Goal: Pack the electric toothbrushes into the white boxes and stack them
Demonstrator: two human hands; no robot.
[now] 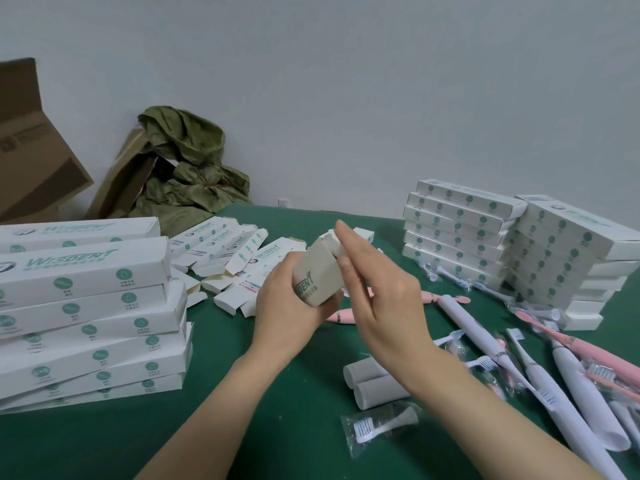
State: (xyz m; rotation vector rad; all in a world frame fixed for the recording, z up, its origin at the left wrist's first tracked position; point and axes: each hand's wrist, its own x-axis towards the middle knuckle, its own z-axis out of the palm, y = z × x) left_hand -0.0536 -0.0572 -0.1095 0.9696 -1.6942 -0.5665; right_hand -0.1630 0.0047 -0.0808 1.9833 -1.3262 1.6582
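Two hands hold a white cardboard toothbrush box (317,278) end-on above the green worktop (277,427).
The left hand (287,306) grips the box body, its fingers curled round it; the right hand (384,306) has its fingers (346,233) straight and pressed together, touching the box's end flap. White and pink electric toothbrushes (571,386) lie right of the fingers. Stacks of closed white boxes (86,306) stand far to either side, and empty white cartons (225,251) lie just beyond.
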